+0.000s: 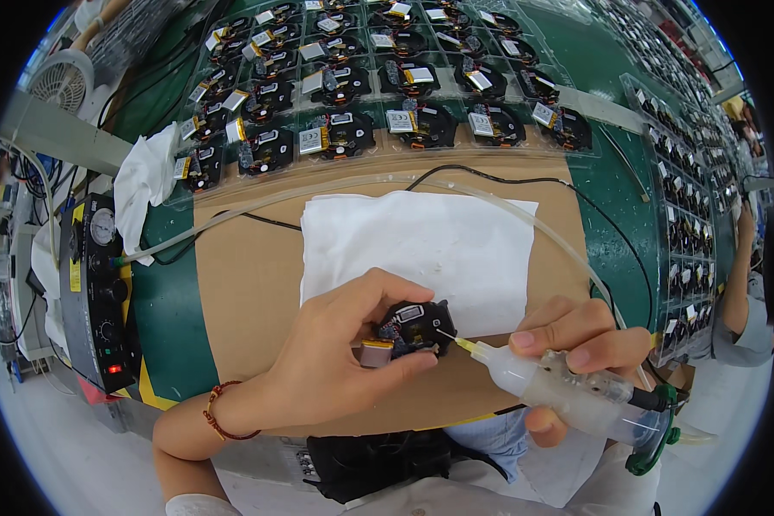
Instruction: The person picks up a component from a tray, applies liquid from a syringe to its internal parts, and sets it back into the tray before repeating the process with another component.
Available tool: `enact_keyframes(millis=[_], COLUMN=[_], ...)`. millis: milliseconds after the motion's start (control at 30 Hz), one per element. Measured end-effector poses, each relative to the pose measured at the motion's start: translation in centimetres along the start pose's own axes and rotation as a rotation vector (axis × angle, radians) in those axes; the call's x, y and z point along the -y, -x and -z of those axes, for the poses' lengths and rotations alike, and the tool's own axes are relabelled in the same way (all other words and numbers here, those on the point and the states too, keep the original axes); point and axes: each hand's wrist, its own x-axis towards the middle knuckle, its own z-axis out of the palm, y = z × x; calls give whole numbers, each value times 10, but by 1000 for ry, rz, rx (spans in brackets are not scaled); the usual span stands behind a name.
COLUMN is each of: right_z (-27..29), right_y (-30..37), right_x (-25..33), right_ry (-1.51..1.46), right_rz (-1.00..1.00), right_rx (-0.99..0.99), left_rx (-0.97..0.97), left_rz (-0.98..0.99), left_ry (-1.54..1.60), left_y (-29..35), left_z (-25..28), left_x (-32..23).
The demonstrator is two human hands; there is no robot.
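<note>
Right hand: nearest the table's near edge, toward its right; fingers closed about the barrel of a dispensing syringe, gripping it from above and below.
Needle: yellow-hubbed, angled leftward, its thin tip over the module's face; whether it touches, I cannot tell.
Left hand: pinching the module between thumb and forefinger at opposite sides; the other fingers' hold is hidden.
Black module: held up above the cardboard, by the near edge of the cloth; a silver battery pouch with an orange end sits at its left side.
Step in hand: apparently dispensing fluid or adhesive onto one spot of the module.
Next move calls for: a steady pinch and a small, controlled placing of the tip, clear of the pouch.
White cloth: flat on the cardboard sheet, inside its left and right edges.
Control box: black, with a gauge, at the left edge of the green table; a clear hose arcs from it toward the syringe.
Clear trays: over the cardboard's far edge, filled with similar modules and pouches.
Fan: beyond the table's far left corner.
</note>
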Motion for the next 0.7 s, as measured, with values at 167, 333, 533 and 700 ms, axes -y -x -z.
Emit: enact_keyframes(millis=[167, 333, 533, 700], right_z=[-1, 0, -4, -6], right_y=[1, -5, -2, -1], right_x=[0, 5, -2, -3], right_ry=[-27, 67, 141, 209], right_rz=[-32, -73, -65, -112], right_rx=[4, 153, 232, 248], left_rx=[-180, -192, -210, -222], left_rz=[-100, -78, -94, -95], left_ry=[105, 93, 100, 100], left_y=[-1, -1, -2, -2], left_z=[-3, -2, -3, -4], left_x=[11, 12, 13, 15])
